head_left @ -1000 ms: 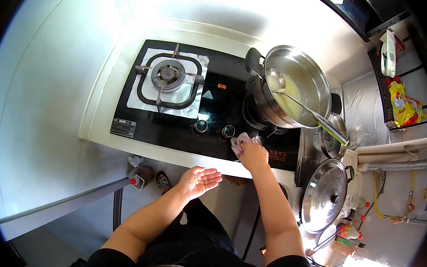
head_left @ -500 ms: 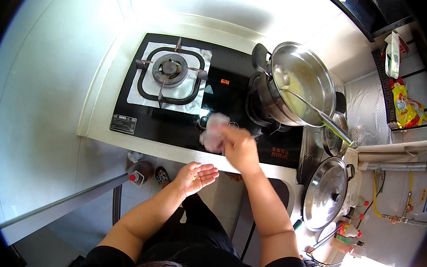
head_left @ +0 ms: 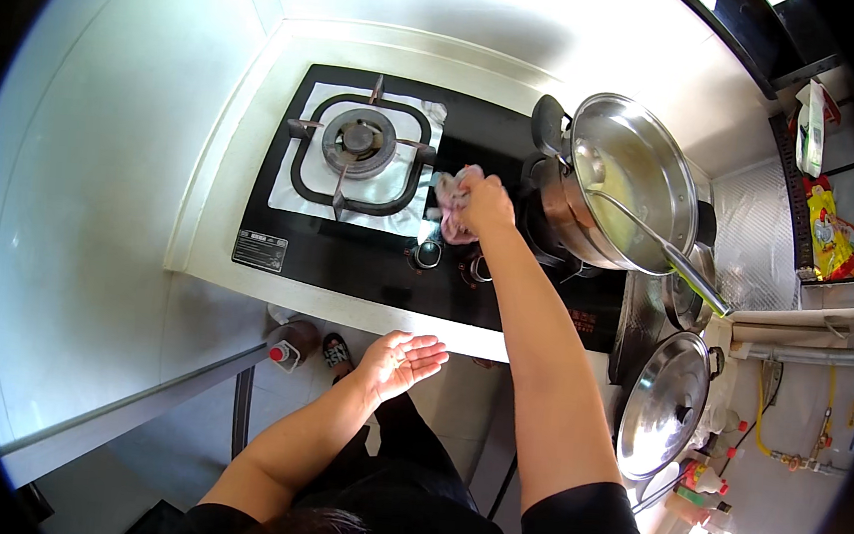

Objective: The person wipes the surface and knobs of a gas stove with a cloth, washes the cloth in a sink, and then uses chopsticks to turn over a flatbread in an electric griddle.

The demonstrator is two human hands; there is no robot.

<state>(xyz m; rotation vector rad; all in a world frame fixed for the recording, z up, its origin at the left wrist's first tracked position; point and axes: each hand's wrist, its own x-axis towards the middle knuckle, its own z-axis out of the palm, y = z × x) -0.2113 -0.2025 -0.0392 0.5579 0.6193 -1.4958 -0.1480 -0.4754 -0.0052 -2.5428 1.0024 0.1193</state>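
My right hand (head_left: 485,206) presses a pinkish cloth (head_left: 455,201) onto the black glass gas hob (head_left: 367,267), between the two burners. The fingers are closed round the cloth. Palm up, my left hand (head_left: 401,363) hovers in front of the counter's front edge with its fingers stretched out and holds nothing. To the left of the cloth is the bare burner (head_left: 359,139) with its black pan support and foil-like liner. Two control knobs (head_left: 427,255) sit on the hob nearer to me than the cloth.
A large steel pot (head_left: 591,225) stands on the right burner, with a green-handled ladle (head_left: 692,273) leaning in it over pale liquid. Beside the hob at right lies a steel lid (head_left: 665,406). A wall rack (head_left: 793,210) holds packets. A red-capped bottle (head_left: 285,353) stands on the floor.
My right hand has pushed the cloth away from me, from over the knobs to the middle of the hob. My left hand stays open near the counter edge. The view has shifted slightly.
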